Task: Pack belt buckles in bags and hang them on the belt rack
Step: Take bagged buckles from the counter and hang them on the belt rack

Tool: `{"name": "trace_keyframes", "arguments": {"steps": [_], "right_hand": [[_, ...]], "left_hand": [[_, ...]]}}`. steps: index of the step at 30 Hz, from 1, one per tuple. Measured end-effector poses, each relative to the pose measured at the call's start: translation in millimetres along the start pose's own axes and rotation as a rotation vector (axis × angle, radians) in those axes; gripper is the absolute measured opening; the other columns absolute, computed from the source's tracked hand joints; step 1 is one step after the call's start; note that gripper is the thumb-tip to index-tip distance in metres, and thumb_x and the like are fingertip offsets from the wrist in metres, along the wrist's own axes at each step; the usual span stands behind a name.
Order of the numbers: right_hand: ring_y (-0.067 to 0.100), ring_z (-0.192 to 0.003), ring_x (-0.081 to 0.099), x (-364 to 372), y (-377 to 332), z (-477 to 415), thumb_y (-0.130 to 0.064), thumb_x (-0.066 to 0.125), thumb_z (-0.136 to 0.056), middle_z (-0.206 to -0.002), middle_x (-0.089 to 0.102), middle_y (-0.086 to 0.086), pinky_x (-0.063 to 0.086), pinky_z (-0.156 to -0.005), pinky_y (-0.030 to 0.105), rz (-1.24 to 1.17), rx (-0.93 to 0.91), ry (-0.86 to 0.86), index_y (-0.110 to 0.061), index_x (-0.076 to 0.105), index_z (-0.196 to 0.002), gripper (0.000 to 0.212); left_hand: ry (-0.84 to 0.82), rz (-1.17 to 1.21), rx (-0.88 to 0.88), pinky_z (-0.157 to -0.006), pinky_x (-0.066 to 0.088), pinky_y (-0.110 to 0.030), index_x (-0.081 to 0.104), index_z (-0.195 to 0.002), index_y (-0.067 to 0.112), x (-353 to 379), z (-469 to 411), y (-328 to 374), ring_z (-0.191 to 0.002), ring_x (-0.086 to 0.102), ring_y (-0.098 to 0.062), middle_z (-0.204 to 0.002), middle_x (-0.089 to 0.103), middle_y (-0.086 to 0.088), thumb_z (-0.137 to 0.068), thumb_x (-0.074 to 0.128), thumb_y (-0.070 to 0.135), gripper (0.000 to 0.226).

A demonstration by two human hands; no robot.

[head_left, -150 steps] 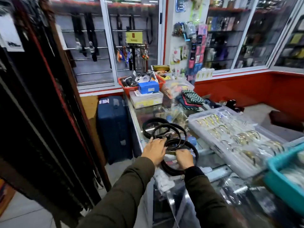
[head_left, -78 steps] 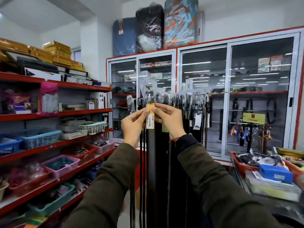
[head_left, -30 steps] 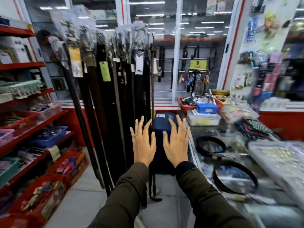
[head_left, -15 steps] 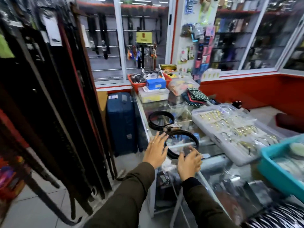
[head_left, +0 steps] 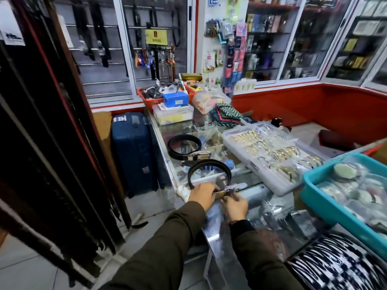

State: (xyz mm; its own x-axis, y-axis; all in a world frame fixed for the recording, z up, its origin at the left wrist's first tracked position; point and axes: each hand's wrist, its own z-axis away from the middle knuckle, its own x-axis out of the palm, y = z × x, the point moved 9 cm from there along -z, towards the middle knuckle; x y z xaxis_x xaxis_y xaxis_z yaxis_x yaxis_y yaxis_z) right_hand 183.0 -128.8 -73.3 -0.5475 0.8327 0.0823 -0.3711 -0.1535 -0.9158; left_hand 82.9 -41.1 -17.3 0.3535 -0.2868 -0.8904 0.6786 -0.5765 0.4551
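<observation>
Two coiled black belts lie on the glass counter (head_left: 251, 191). The nearer belt (head_left: 209, 164) has its buckle end under my hands. My left hand (head_left: 202, 195) grips that belt at its near side. My right hand (head_left: 234, 206) pinches the buckle (head_left: 223, 193) where a small clear bag (head_left: 235, 187) sticks out. The farther belt (head_left: 184, 146) lies apart with a silver buckle (head_left: 199, 155). The belt rack (head_left: 41, 132), full of hanging dark belts, fills the left.
A blue suitcase (head_left: 134, 151) stands between rack and counter. A clear box of gold bangles (head_left: 270, 158) and a teal tray of bagged items (head_left: 326, 204) sit to the right. A red basket (head_left: 146, 98) and boxes crowd the counter's far end.
After hanging a belt on the rack, I turned back to the counter. Both hands, open and empty half a second ago, have come down and closed on the nearer belt's buckle end.
</observation>
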Motion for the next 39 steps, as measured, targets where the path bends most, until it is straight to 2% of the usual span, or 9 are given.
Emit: {"name": "trace_keyframes", "arguments": {"steps": [3, 7, 11, 18, 22, 26, 29, 34, 39], "right_hand": [[0.034, -0.086, 0.061, 13, 3, 9, 0.011, 0.046, -0.096, -0.103, 0.061, 0.026, 0.057, -0.074, 0.029, -0.293, 0.108, -0.141, 0.013, 0.057, -0.117, 0.024], [0.037, -0.106, 0.063, 27, -15, 17, 0.006, 0.056, -0.094, -0.13, 0.058, 0.034, 0.059, -0.089, 0.034, -0.45, -0.008, -0.22, 0.012, 0.054, -0.128, 0.034], [0.029, -0.095, 0.066, 48, -45, 26, 0.008, 0.064, -0.088, -0.127, 0.062, 0.03, 0.062, -0.077, 0.024, -0.41, -0.152, -0.303, 0.009, 0.053, -0.135, 0.048], [0.026, -0.097, 0.068, 115, -99, 73, 0.0, 0.073, -0.084, -0.102, 0.073, 0.014, 0.059, -0.083, 0.03, -0.184, -0.478, -0.491, 0.003, 0.065, -0.123, 0.04], [0.016, -0.095, 0.074, 157, -118, 111, -0.008, 0.074, -0.085, -0.103, 0.077, 0.009, 0.059, -0.085, 0.029, -0.093, -0.604, -0.642, -0.005, 0.067, -0.126, 0.042], [0.007, -0.089, 0.074, 194, -122, 150, -0.006, 0.073, -0.086, -0.093, 0.079, -0.003, 0.057, -0.081, 0.019, -0.121, -0.619, -0.762, -0.01, 0.07, -0.123, 0.038], [0.022, -0.1, 0.074, 214, -125, 176, -0.006, 0.074, -0.085, -0.097, 0.078, 0.003, 0.058, -0.09, 0.032, -0.138, -0.59, -0.821, -0.022, 0.075, -0.106, 0.026], [0.027, -0.104, 0.074, 245, -136, 229, -0.016, 0.076, -0.084, -0.101, 0.079, 0.008, 0.058, -0.092, 0.041, -0.138, -0.616, -0.961, -0.026, 0.077, -0.1, 0.018], [0.02, -0.099, 0.074, 280, -147, 281, -0.011, 0.075, -0.085, -0.099, 0.079, 0.003, 0.057, -0.094, 0.044, -0.118, -0.639, -1.082, -0.032, 0.075, -0.104, 0.028]], "left_hand": [[0.082, 0.117, 0.006, -0.098, 0.053, -0.038, 0.068, -0.127, 0.025, -10, 5, 2, -0.12, 0.064, -0.029, -0.129, 0.07, -0.005, -0.1, 0.054, 0.02, 0.031], [0.233, 0.3, 0.015, -0.1, 0.054, -0.036, 0.069, -0.129, 0.02, -39, 14, 0, -0.119, 0.067, -0.023, -0.128, 0.072, -0.003, -0.098, 0.058, 0.021, 0.033], [0.434, 0.513, 0.024, -0.102, 0.053, -0.031, 0.073, -0.123, 0.011, -77, 31, -12, -0.112, 0.069, -0.017, -0.12, 0.075, -0.006, -0.095, 0.062, 0.01, 0.031], [0.785, 0.633, -0.023, -0.102, 0.054, -0.033, 0.071, -0.127, 0.009, -144, 83, -43, -0.111, 0.065, -0.015, -0.121, 0.07, -0.007, -0.097, 0.063, 0.009, 0.03], [0.918, 0.544, -0.086, -0.109, 0.046, -0.027, 0.067, -0.132, 0.018, -178, 117, -66, -0.123, 0.054, -0.013, -0.142, 0.052, 0.002, -0.1, 0.061, 0.02, 0.032], [1.004, 0.382, -0.108, -0.105, 0.047, -0.029, 0.065, -0.134, 0.02, -212, 148, -80, -0.12, 0.053, -0.015, -0.137, 0.053, 0.001, -0.103, 0.056, 0.025, 0.033], [1.018, 0.477, -0.111, -0.096, 0.056, -0.034, 0.071, -0.126, 0.011, -238, 167, -98, -0.109, 0.067, -0.016, -0.117, 0.071, -0.004, -0.101, 0.06, 0.018, 0.029], [1.029, 0.599, -0.157, -0.083, 0.05, -0.004, 0.074, -0.121, 0.009, -281, 195, -128, -0.106, 0.069, -0.009, -0.117, 0.075, -0.002, -0.098, 0.064, 0.017, 0.026], [1.151, 0.695, -0.162, -0.089, 0.056, -0.015, 0.076, -0.118, 0.013, -319, 231, -147, -0.1, 0.07, 0.002, -0.111, 0.078, 0.001, -0.095, 0.069, 0.02, 0.025]]}}
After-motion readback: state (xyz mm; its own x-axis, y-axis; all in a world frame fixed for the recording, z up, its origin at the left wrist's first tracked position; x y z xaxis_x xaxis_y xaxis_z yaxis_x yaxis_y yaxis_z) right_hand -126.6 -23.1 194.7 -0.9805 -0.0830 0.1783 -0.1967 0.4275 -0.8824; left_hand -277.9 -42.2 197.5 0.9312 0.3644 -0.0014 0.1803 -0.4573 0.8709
